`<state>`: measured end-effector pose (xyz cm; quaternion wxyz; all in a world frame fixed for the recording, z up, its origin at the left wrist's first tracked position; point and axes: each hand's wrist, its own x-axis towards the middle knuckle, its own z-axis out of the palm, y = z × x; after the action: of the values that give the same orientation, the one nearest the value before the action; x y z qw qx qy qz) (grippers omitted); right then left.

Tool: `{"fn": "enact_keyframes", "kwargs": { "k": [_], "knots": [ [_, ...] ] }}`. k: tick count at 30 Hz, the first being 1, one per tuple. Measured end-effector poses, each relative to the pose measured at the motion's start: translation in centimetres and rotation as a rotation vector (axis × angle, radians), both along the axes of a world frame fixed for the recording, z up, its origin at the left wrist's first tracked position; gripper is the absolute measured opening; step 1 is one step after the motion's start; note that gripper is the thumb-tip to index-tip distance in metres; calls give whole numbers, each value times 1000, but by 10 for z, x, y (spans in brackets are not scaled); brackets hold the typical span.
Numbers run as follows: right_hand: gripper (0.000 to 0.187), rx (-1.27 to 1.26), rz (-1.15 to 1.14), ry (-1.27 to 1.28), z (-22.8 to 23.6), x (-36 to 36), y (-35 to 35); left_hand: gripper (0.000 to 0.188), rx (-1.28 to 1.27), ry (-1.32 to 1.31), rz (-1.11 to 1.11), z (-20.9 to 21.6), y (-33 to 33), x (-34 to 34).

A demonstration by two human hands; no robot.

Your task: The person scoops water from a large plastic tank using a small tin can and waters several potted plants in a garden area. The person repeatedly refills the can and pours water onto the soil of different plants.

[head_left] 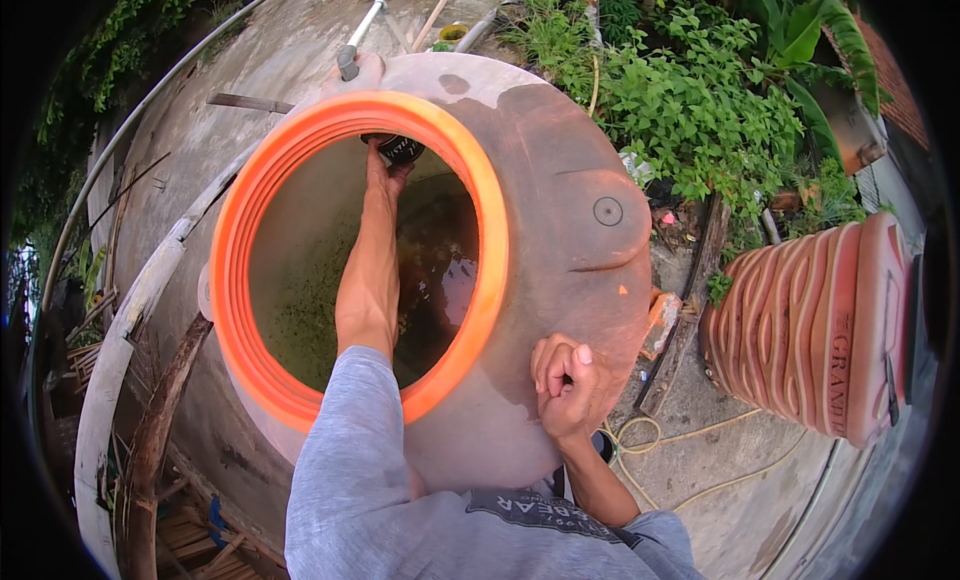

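Observation:
My left hand [387,170] reaches through the round opening of a large tank [560,150] and grips a black object with pale markings [400,148] just under the far edge. Its kind I cannot make out, since the rim hides part of it. An orange threaded rim [487,215] circles the opening. Below the arm lies dark, murky water [435,270], with green growth on the inner wall [320,310]. My right hand [568,385] is curled into a loose fist on the tank's outer surface, right of the opening, with nothing seen in it.
A ribbed orange-brown tank [790,325] lies at the right. A yellowish hose [745,420] loops over the concrete there. Green plants [690,100] grow behind. Left of the tank are a curved pale beam [120,350] and a wooden post [160,430]; a pipe [362,30] stands beyond it.

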<state>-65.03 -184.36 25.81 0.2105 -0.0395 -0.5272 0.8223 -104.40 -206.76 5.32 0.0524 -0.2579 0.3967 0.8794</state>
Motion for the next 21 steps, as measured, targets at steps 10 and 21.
{"fn": "enact_keyframes", "kwargs": {
  "k": [10,21],
  "knots": [
    [51,-1,-3,-2,-1,1,-1,84,62,60,-19,-6,-13,7],
    [50,42,15,-55,5,-2,1,81,-139,-138,-144,70,-72,80]
  ]
}}
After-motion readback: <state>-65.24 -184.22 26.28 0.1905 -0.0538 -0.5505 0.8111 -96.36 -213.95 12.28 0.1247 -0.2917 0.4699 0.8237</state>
